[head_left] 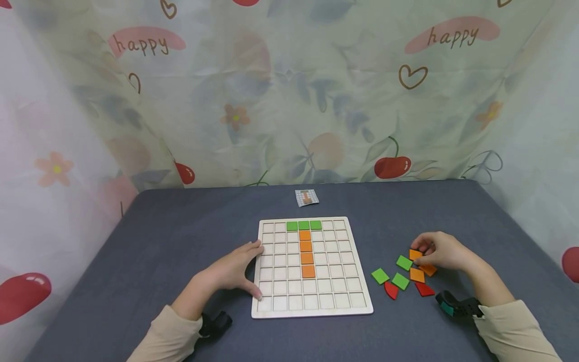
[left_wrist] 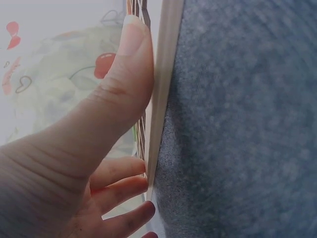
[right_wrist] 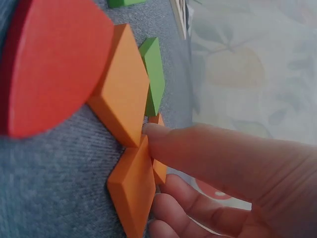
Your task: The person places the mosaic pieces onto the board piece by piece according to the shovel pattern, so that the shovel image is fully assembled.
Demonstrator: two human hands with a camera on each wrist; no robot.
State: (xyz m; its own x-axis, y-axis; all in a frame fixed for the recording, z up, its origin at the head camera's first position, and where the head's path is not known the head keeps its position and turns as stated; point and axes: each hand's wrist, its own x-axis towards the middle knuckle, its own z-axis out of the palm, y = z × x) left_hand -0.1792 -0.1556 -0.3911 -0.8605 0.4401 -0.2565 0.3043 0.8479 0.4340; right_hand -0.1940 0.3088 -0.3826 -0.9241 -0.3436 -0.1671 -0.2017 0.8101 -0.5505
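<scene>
Nearest, the right hand [head_left: 442,253], fingers curled, grip not clear, could scatter orange square wooden tiles [head_left: 417,275] because they lie crowded near the pale gridded wooden board [head_left: 310,302], which the left hand [head_left: 228,270] touches with spread fingers.

Perhaps a home: cherry-print curtains [head_left: 289,90]

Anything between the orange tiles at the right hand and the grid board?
Yes: loose green tiles and a red piece lie between the orange tiles and the grid board. They're flat, so a lifted tile should probably clear them.
</scene>
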